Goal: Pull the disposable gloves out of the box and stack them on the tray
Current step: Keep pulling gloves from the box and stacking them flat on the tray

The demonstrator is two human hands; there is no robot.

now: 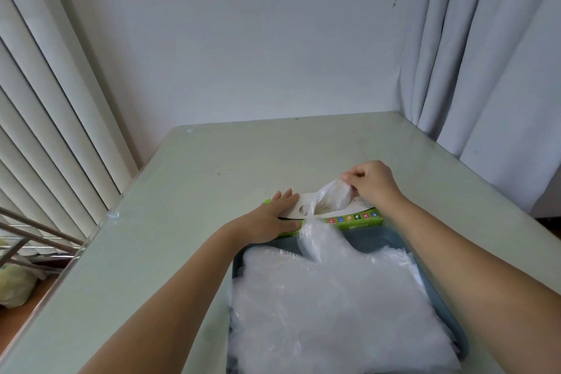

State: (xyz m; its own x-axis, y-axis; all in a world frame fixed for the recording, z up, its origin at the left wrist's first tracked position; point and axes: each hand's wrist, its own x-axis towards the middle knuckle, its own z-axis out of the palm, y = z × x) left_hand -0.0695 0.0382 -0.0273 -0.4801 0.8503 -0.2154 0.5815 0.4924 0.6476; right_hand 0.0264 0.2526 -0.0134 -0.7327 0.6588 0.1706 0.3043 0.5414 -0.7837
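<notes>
Heap of clear plastic gloves (334,307) filled the near blue-grey tray (379,241), green-and-white cardboard box (358,217) just beyond, left hand (273,218) pressed flat on it, right hand (373,182) pinched a translucent glove (332,196) half out of its slot.

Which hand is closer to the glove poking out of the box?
Right. The right hand pinches the top of the glove. The left hand lies flat on the left end of the box, off to the glove's left.
</notes>
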